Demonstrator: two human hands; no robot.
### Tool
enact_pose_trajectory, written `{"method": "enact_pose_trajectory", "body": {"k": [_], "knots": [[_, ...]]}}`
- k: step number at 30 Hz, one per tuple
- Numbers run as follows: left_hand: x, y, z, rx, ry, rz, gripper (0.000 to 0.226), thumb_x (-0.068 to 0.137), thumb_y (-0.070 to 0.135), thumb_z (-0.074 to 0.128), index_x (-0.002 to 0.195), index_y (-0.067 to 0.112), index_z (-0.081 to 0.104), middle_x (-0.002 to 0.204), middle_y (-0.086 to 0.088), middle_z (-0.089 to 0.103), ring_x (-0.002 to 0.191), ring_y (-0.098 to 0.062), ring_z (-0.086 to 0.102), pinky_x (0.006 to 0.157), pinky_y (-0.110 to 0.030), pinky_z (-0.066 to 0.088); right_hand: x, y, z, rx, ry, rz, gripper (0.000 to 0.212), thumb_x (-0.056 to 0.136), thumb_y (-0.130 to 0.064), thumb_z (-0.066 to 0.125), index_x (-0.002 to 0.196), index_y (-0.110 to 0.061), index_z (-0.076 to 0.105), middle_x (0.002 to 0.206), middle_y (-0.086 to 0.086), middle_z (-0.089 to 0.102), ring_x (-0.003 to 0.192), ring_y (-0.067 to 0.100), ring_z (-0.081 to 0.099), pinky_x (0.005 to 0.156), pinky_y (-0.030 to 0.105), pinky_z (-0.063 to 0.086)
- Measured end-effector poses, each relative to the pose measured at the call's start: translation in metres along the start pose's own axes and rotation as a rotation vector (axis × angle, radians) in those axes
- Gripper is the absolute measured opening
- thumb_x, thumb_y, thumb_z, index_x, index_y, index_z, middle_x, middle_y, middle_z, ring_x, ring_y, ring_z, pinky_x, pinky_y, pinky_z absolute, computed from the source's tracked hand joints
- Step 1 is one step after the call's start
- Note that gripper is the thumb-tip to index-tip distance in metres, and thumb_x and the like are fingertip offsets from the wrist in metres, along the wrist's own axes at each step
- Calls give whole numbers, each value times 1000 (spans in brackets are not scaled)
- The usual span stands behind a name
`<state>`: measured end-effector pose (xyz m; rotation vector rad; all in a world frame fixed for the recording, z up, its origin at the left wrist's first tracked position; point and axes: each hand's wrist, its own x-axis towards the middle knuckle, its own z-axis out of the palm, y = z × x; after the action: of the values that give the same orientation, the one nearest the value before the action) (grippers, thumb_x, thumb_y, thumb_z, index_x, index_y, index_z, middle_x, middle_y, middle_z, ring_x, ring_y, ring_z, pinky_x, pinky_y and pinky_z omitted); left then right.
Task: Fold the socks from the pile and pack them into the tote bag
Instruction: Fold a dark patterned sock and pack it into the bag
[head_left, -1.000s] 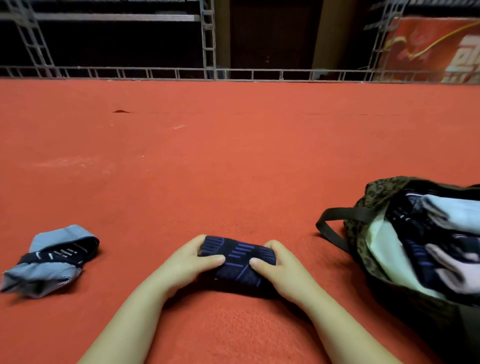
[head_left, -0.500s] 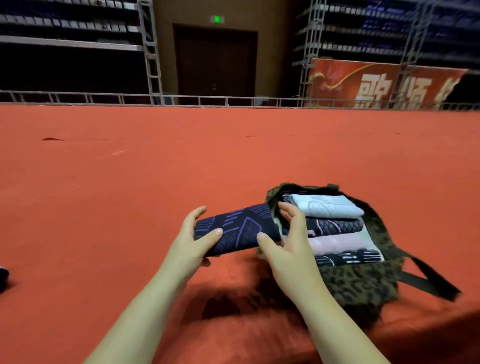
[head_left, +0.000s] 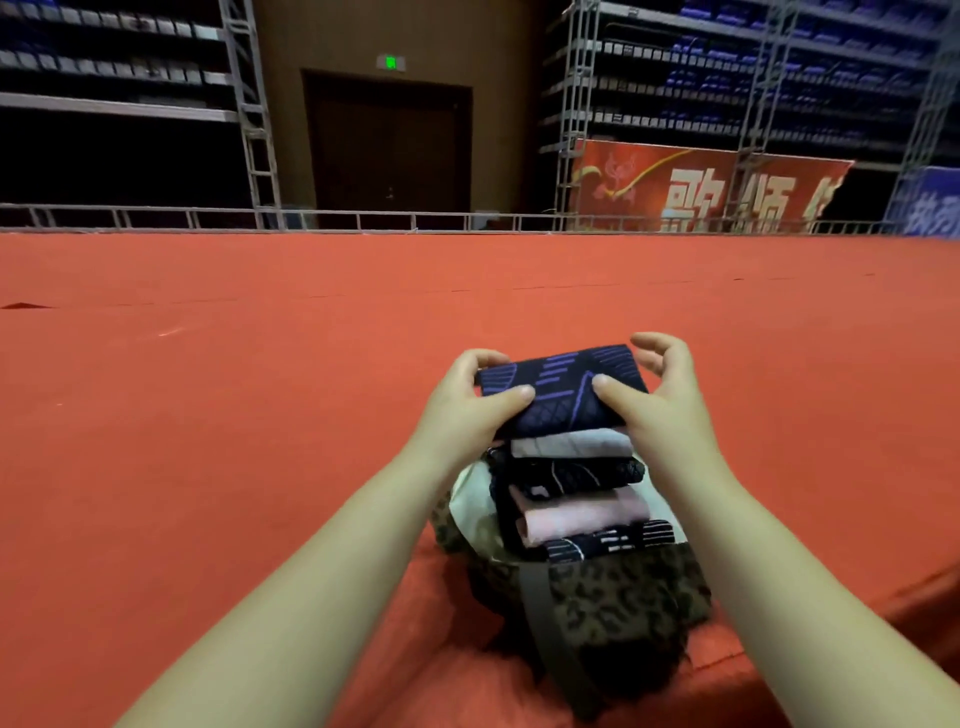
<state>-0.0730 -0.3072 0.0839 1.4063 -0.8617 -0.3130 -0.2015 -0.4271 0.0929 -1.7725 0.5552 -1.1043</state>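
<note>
A folded navy sock with purple stripes (head_left: 563, 395) hangs over the far end of the open leopard-print tote bag (head_left: 623, 603). My left hand (head_left: 467, 410) pinches its left end, thumb on top. My right hand (head_left: 660, 400) holds its right end, thumb on top and fingers curled behind. Inside the bag lies a row of folded socks (head_left: 576, 499) in grey, black and pink. The pile of unfolded socks is out of view.
The bag lies on a wide red carpet (head_left: 260, 415) that stretches far ahead and to both sides. A carpet edge drops off at the lower right. A metal railing (head_left: 363, 218), scaffolding and a red banner (head_left: 701, 187) stand beyond the carpet.
Both hands lifted the folded navy sock off the carpet and carried it right, over the tote bag. My view turned right, so the grey socks on the left left the frame.
</note>
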Motion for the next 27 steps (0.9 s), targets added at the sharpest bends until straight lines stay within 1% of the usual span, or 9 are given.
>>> {"method": "enact_pose_trajectory", "body": {"k": [3, 5, 7, 9, 11, 14, 18, 24, 27], "knots": [[31, 2, 5, 104, 6, 1, 25, 77, 25, 71, 92, 29, 53, 100, -1, 60, 80, -16, 59, 62, -32, 51, 31, 7, -7, 21, -35, 55, 43, 58, -43, 67, 91, -56, 45, 128, 1, 47, 111, 24, 58, 86, 50, 54], [46, 0, 3, 182, -14, -18, 12, 87, 24, 64, 93, 26, 54, 91, 1, 59, 70, -14, 54, 52, -25, 44, 44, 16, -7, 55, -76, 88, 38, 68, -31, 70, 94, -47, 47, 126, 6, 48, 102, 24, 61, 76, 45, 58], [57, -5, -3, 342, -25, -14, 6, 92, 29, 56, 91, 23, 57, 86, 5, 60, 72, -13, 54, 60, -27, 43, 51, 29, -6, -6, -103, 108, 31, 77, -20, 68, 94, -36, 48, 125, 8, 51, 95, 24, 61, 71, 39, 57], [65, -14, -9, 477, -41, -22, 12, 90, 35, 58, 88, 24, 59, 88, 8, 62, 80, -11, 56, 72, -28, 42, 52, 38, -6, -270, -171, 111, 25, 80, -23, 66, 99, -33, 52, 121, 7, 51, 92, 26, 61, 67, 33, 54], [70, -22, -12, 495, -86, -79, 16, 86, 37, 63, 92, 22, 62, 90, 8, 63, 83, -8, 57, 73, -27, 43, 49, 46, -6, -644, -258, 62, 21, 87, -31, 58, 108, -25, 58, 122, 6, 49, 100, 26, 55, 82, 31, 48], [76, -28, -9, 496, -181, -138, 18, 84, 36, 66, 97, 22, 64, 95, 5, 65, 87, -10, 60, 78, -27, 45, 37, 43, -8, -1022, -202, -292, 42, 89, -54, 41, 107, -26, 65, 134, 1, 50, 128, 27, 39, 103, 39, 30], [85, -31, -11, 488, -239, -157, 14, 83, 29, 70, 95, 23, 66, 91, 5, 66, 88, -12, 61, 84, -29, 47, 25, 35, -4, -970, -588, -493, 61, 82, -59, 22, 119, -25, 56, 121, -8, 61, 113, 18, 54, 89, 36, 43], [99, -36, -8, 625, -351, -151, 9, 80, 24, 74, 89, 24, 72, 88, 6, 68, 79, -3, 59, 67, -9, 43, 19, 54, -5, -868, -629, -445, 70, 80, -59, 18, 139, -31, 44, 140, -14, 50, 129, 6, 43, 102, 28, 37], [109, -37, -2, 743, -345, -87, 7, 84, 29, 68, 81, 23, 71, 82, 4, 68, 77, -9, 59, 68, -20, 44, 24, 56, -4, -822, -639, -386, 63, 83, -58, 29, 139, -33, 44, 142, -17, 47, 132, 2, 40, 105, 25, 33]]}}
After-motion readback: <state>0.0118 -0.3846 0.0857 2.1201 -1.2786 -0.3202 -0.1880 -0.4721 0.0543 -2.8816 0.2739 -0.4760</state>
